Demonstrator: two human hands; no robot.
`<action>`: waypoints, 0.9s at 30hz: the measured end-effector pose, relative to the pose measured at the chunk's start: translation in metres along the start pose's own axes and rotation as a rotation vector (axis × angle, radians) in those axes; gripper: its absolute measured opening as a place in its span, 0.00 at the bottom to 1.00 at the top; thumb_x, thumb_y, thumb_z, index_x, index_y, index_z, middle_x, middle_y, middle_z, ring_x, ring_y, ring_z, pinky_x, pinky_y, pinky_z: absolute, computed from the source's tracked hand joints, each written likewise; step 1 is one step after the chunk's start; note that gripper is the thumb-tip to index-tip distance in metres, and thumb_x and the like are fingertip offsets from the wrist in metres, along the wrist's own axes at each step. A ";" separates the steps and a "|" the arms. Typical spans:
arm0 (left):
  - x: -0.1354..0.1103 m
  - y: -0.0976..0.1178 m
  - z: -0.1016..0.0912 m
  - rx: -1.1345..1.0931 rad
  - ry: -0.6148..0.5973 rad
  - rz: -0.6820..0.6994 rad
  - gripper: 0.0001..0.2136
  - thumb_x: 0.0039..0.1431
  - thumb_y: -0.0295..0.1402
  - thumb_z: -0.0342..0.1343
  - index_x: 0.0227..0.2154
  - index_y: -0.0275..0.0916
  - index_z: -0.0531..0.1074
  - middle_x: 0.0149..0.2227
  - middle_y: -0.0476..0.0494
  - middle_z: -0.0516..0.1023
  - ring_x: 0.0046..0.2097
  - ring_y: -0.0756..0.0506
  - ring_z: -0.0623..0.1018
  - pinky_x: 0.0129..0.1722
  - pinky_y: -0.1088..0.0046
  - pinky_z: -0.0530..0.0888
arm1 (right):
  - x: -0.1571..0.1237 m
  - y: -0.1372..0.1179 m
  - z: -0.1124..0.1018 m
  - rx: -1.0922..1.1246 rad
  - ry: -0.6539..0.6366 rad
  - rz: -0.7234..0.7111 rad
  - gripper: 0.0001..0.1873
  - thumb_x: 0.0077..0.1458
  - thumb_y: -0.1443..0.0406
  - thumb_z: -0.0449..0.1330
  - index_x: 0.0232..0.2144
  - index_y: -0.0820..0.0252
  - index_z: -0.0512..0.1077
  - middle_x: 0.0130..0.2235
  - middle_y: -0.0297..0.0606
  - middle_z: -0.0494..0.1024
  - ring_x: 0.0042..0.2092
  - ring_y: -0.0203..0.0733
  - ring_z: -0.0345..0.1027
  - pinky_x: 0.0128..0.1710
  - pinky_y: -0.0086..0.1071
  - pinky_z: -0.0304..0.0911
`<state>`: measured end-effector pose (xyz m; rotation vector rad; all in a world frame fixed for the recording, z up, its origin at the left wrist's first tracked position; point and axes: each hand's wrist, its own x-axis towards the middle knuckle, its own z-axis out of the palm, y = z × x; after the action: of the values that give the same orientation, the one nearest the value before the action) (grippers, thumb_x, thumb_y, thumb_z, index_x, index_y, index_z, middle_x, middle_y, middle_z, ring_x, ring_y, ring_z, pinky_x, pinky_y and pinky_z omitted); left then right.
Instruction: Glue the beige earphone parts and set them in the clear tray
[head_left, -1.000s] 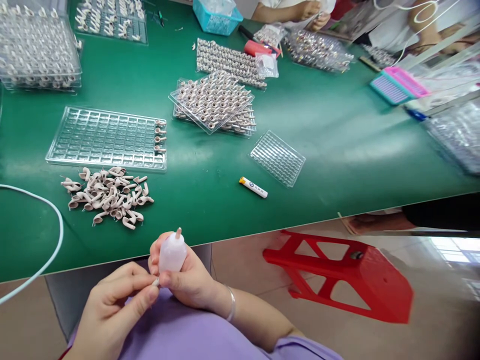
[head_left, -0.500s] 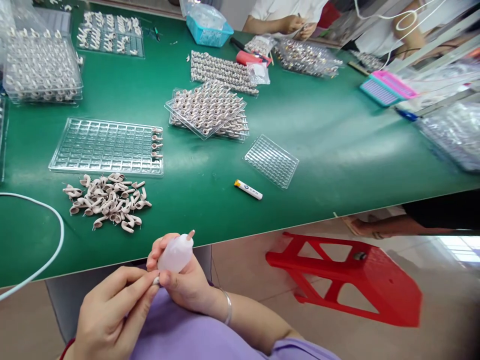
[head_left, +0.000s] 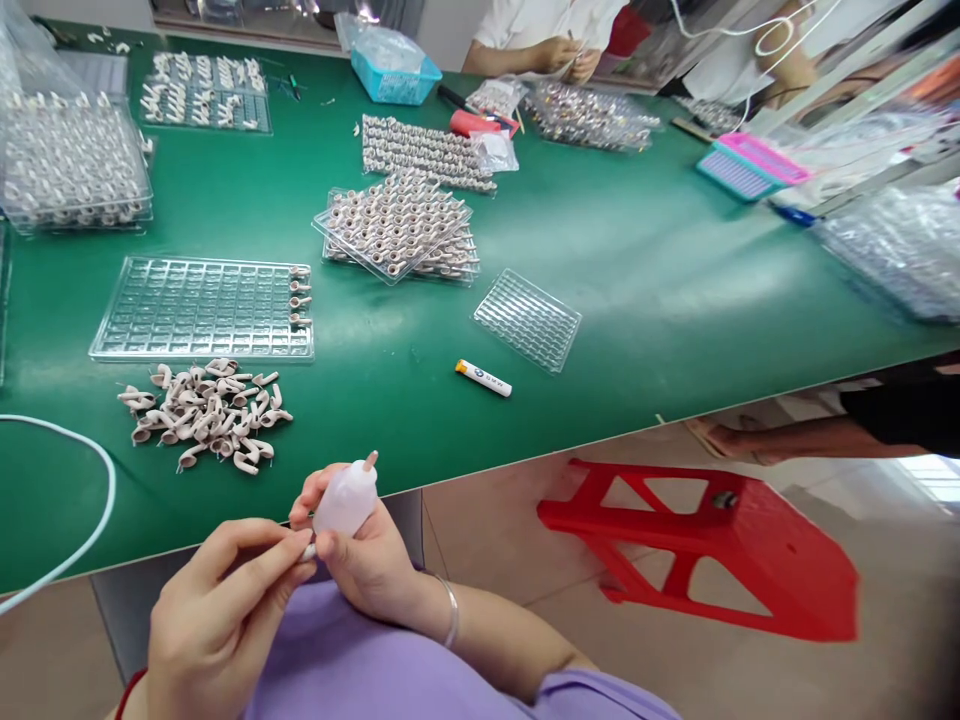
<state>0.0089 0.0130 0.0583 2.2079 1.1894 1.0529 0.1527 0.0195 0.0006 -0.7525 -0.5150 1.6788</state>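
Note:
My left hand (head_left: 221, 610), a red band at its wrist, pinches a small beige earbud housing (head_left: 309, 551) mostly hidden by the fingertips. Wrapped round a translucent squeeze bottle (head_left: 347, 500) is my right hand (head_left: 379, 565); the bottle's beige tip points up and away. The right thumb is close to the housing, and the hands meet just in front of the table edge. Beyond them lies a loose heap of beige earbud housings (head_left: 206, 412). Behind the heap, a clear compartment tray (head_left: 195, 310) has several housings along its right side.
Stacked filled trays (head_left: 397, 225) stand mid-table, near a small clear tray (head_left: 529, 320) and a white tube with a yellow cap (head_left: 484, 378). A white cable (head_left: 105, 490) curves at left. A red stool (head_left: 780, 560) is right of me. Across the table, another person's hands (head_left: 570, 55) work.
The view has shifted slightly, so the table items sit a little further left. My hands keep the same grips, with the left fingers slightly changed around the housing.

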 end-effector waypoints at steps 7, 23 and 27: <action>0.077 -0.033 0.005 0.179 0.083 0.090 0.04 0.59 0.31 0.59 0.35 0.42 0.78 0.31 0.49 0.77 0.32 0.50 0.77 0.33 0.76 0.74 | 0.025 -0.033 -0.022 -0.185 0.197 -0.280 0.25 0.41 0.54 0.73 0.37 0.54 0.67 0.34 0.30 0.70 0.31 0.32 0.62 0.33 0.28 0.64; 0.188 -0.097 0.036 0.557 -0.313 -0.055 0.14 0.61 0.31 0.49 0.38 0.40 0.81 0.42 0.41 0.83 0.43 0.39 0.80 0.38 0.67 0.71 | 0.044 -0.042 -0.043 -0.177 0.249 -0.341 0.24 0.42 0.59 0.73 0.39 0.53 0.67 0.33 0.28 0.70 0.33 0.32 0.62 0.33 0.25 0.63; 0.189 -0.093 0.018 0.547 -0.312 -0.102 0.14 0.59 0.33 0.50 0.40 0.41 0.80 0.41 0.43 0.83 0.42 0.40 0.80 0.40 0.67 0.72 | 0.044 -0.043 -0.042 -0.157 0.260 -0.354 0.22 0.42 0.59 0.72 0.37 0.52 0.67 0.32 0.28 0.70 0.32 0.31 0.61 0.31 0.25 0.62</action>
<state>0.0407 0.2214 0.0656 2.5475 1.5506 0.3378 0.2068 0.0701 -0.0085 -0.9196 -0.5632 1.2031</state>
